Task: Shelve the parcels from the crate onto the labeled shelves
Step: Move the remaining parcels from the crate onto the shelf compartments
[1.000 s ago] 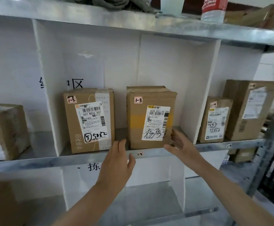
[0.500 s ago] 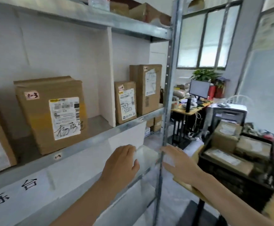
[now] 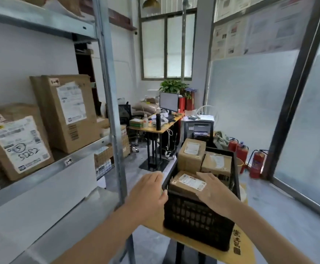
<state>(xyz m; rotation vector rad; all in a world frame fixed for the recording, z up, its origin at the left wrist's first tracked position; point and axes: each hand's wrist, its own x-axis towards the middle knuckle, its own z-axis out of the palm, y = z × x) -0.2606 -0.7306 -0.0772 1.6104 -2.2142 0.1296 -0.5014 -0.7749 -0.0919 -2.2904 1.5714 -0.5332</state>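
Observation:
A black plastic crate [image 3: 197, 216] stands on a small wooden table [image 3: 239, 248] and holds three brown cardboard parcels. The nearest parcel [image 3: 184, 184] lies flat with a white label on top. My right hand [image 3: 210, 191] rests over that parcel's right side, fingers spread and relaxed. My left hand [image 3: 149, 195] hovers at the crate's left rim, fingers relaxed and holding nothing. Behind stand a taller parcel [image 3: 190, 155] and another parcel [image 3: 216, 162]. On the left, the metal shelf [image 3: 41, 174] carries two labelled boxes [image 3: 16, 140].
A steel shelf post [image 3: 111, 111] rises between the shelf and the crate. Farther back stand a desk with a monitor [image 3: 168, 101], a printer [image 3: 199, 128] and a potted plant. Red fire extinguishers [image 3: 256, 162] stand by the glass partition on the right.
My view has swung right from the shelf to the crate. Both hands left the shelved box and travelled to the crate, the right one now over the nearest parcel.

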